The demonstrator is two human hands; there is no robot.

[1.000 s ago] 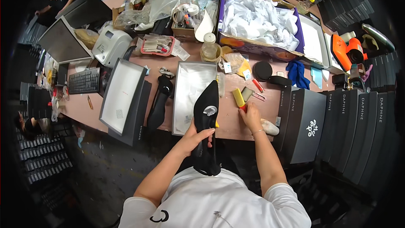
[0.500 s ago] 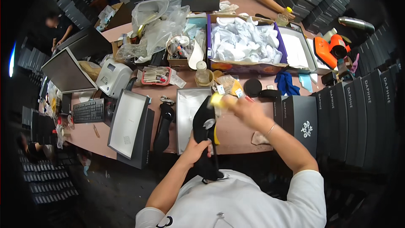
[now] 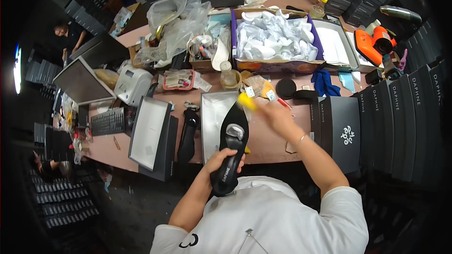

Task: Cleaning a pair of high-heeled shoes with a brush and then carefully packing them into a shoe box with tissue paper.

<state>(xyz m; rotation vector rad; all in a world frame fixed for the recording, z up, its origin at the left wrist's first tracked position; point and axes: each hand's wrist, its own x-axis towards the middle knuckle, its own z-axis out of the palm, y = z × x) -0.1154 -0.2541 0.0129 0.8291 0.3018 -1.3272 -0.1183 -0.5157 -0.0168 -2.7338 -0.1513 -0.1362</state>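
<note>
Black high-heeled shoe (image 3: 230, 148) sits over the surface's (image 3: 273, 143) near edge, its heel end clasped by the left hand (image 3: 225, 159); the right hand (image 3: 275, 113) grips a blurred yellow tool (image 3: 246, 101) at its toe.

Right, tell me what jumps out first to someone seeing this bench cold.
The long black pointed shoe at centre, gripped at the heel by the left hand, toe pointing away. Just past its toe, the right hand holds a blurred yellow tool. Behind them sits the purple-edged cardboard box of crumpled white paper, and stacked dark shoeboxes line the right.
</note>
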